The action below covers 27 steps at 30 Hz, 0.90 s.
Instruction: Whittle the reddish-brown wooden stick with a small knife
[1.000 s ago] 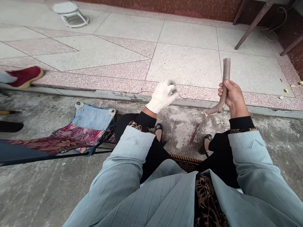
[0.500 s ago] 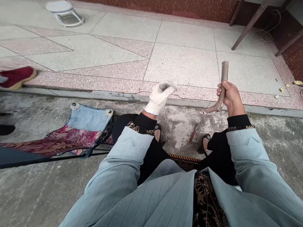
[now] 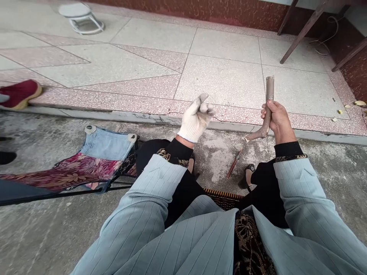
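My left hand (image 3: pixel 197 117) wears a white knitted glove and hovers over the step edge. Its fingers are loosely bent and apart from the thumb, with nothing visible between them. My right hand (image 3: pixel 277 118), ungloved, is wrapped around a bent branch piece (image 3: pixel 270 87). The branch's thick, cut end points up, and thin bands ring it just above my fingers. Below my grip it bends left to a pale, cut tip. On the concrete between my feet lies a slender reddish-brown object (image 3: pixel 234 164), whose kind I cannot tell.
A raised tiled step (image 3: pixel 223 78) runs across in front of me. On the left is a folding chair (image 3: pixel 111 143) with denim and floral fabric. Another person's red shoe (image 3: pixel 21 91) rests on the step. Farther back stand a white stool (image 3: pixel 75 10) and wooden legs (image 3: pixel 301 32).
My left hand has turned, and its thumb and fingers have parted from a curled, pinch-like shape. My right hand still holds the branch piece, slightly lower and farther left.
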{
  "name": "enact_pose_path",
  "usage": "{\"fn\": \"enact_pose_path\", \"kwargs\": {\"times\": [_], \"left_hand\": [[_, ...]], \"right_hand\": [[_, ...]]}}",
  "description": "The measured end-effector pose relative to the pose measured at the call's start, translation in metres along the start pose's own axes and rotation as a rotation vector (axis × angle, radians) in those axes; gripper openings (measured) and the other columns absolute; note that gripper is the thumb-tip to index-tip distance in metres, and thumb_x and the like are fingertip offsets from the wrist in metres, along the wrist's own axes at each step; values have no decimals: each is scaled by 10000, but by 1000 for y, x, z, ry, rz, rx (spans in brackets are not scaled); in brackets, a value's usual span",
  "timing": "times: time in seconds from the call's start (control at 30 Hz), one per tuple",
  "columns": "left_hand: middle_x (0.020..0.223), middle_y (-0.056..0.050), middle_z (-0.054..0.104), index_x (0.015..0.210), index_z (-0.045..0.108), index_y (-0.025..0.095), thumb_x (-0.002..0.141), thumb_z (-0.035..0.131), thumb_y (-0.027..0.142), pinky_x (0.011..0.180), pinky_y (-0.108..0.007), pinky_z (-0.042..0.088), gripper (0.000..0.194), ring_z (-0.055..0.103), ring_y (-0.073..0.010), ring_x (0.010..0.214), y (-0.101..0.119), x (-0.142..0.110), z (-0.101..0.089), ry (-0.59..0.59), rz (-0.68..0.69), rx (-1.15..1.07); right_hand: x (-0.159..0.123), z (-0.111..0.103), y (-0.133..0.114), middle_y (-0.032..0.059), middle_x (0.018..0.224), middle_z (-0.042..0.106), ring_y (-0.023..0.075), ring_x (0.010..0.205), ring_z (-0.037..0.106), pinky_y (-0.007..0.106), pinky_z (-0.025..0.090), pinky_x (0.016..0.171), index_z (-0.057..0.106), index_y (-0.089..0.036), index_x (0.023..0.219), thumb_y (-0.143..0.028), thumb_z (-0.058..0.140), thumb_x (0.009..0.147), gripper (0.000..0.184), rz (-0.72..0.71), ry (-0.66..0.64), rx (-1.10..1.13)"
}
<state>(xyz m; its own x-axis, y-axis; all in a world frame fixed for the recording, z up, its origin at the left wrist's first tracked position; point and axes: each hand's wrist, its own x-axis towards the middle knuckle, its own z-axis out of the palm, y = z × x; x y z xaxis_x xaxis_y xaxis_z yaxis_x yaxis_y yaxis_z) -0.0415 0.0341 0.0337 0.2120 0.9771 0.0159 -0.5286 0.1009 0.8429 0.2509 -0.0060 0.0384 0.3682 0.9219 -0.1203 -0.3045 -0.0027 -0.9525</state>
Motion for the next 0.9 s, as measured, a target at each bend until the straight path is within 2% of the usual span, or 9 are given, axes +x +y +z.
{"fn": "enact_pose_path", "kwargs": {"times": [0.17,0.27,0.33,0.43,0.5,0.63,0.73,0.8,0.9], "left_hand": [[1025,-43,733,1310,594,312,992,517,383,871,-357,577,335,645,-217,1170,9,-11,6,-101,111,24],[1365,-13,620,1337,564,404,986,493,274,972,-418,550,381,556,-232,1310,11,-15,8,-102,148,-49],[1444,12,560,1305,585,415,976,498,249,1023,-430,526,379,543,-230,1324,10,-14,7,-75,132,-147],[1316,-18,647,1209,630,346,999,489,297,1010,-402,535,257,617,-201,1215,7,-5,2,15,88,-252],[1041,-35,723,1135,635,269,1023,459,345,966,-360,556,222,680,-162,1044,7,3,-4,102,62,-302],[511,72,451,943,597,183,1036,439,350,884,-302,581,248,589,-88,563,1,17,-22,257,-12,-383],[493,78,406,820,545,176,1039,404,277,763,-277,589,279,507,-79,463,-13,22,-38,401,-83,-334],[555,40,492,786,520,171,1032,357,213,725,-259,578,298,576,-90,529,-26,22,-49,450,-194,-210],[673,-17,587,822,543,151,964,417,123,699,-297,573,192,623,-121,599,-41,19,-66,517,-381,228]], "right_hand": [[1,0,4,-52,698,554,53,512,491,162,459,427,501,-206,833,-356,781,794,320,9,3,4],[1,0,3,-47,709,558,57,521,503,170,461,434,497,-200,838,-346,780,797,321,28,5,5],[2,-1,3,-45,708,561,59,518,504,172,455,430,496,-197,845,-343,769,807,312,33,6,-2],[2,-3,2,-46,711,565,57,514,499,171,455,434,494,-198,863,-336,755,821,298,24,9,3],[3,-3,1,-45,713,564,57,515,497,170,454,437,491,-198,874,-326,741,832,284,25,15,8],[3,-4,0,-39,727,544,52,520,484,162,429,433,470,-197,861,-321,726,844,285,7,39,31],[4,-5,-3,-42,772,532,45,550,486,150,422,452,449,-212,871,-376,727,841,324,-97,49,73],[4,-6,-5,-47,793,536,47,564,489,152,418,455,443,-226,891,-420,735,820,358,-143,15,58],[0,-2,-3,-50,811,564,56,573,494,167,414,456,454,-235,940,-468,776,743,444,-124,-121,-29]]}}
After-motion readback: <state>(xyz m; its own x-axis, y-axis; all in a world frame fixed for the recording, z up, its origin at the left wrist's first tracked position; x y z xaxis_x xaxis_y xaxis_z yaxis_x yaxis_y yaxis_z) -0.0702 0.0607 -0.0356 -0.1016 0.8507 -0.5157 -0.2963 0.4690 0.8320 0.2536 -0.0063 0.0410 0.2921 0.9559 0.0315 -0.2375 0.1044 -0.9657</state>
